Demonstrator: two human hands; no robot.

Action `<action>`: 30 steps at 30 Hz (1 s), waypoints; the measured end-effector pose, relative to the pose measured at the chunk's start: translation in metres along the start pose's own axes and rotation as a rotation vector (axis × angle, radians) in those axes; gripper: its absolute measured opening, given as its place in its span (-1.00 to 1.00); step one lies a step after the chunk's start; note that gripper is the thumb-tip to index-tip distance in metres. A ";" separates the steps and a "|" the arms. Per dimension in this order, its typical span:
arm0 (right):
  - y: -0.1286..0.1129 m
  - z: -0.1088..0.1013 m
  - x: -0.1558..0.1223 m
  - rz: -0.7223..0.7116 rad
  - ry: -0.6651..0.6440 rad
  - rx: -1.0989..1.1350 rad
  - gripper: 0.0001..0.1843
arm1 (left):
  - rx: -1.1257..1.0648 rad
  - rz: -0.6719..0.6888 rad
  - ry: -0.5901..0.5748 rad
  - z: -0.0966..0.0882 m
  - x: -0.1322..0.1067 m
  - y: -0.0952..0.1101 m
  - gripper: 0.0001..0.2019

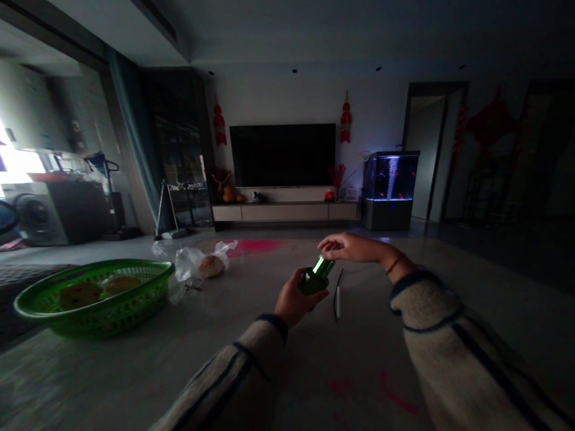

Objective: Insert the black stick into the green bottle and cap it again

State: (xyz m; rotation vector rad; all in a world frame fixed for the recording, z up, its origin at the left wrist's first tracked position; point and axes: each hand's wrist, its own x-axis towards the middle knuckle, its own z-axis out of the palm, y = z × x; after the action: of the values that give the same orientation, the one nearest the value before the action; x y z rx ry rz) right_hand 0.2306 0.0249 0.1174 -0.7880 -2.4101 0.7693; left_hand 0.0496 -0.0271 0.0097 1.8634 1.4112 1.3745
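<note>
A small dark green bottle (313, 282) with a shiny green cap (322, 266) is tilted above the table, its top leaning up and to the right. My left hand (293, 300) is wrapped round the bottle's body from the lower left. From the right, my right hand (353, 246) reaches over with bent fingers closed on the top of the cap. Its fingertips are partly dark, and the cap still sits against the bottle. Below my right hand, a thin white stick-like thing (338, 302) lies beside a dark narrow edge on the table.
On the left stands a green plastic basket (112, 317) with round, brownish things inside. Near it lie a clear plastic bag (186, 263), a bread-like bun (211, 266) and a small dark tangled object (193, 286). Pink marks (398, 398) stain the pale table (251, 371).
</note>
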 end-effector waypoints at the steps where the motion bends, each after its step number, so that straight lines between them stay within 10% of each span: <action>1: 0.001 0.000 0.001 0.017 0.010 -0.007 -0.62 | -0.004 0.002 -0.002 0.000 0.000 0.000 -0.40; 21: 0.001 -0.001 -0.002 -0.053 -0.054 -0.014 -0.47 | 0.011 0.002 -0.010 -0.001 -0.001 0.001 -0.41; 30: -0.001 0.000 -0.002 0.148 -0.069 0.007 -0.58 | 0.032 0.021 -0.010 0.001 0.000 -0.004 -0.40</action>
State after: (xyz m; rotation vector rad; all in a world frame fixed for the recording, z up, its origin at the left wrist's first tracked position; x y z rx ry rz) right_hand 0.2315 0.0228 0.1175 -0.9597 -2.4287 0.8747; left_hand 0.0489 -0.0250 0.0059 1.9080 1.4208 1.3587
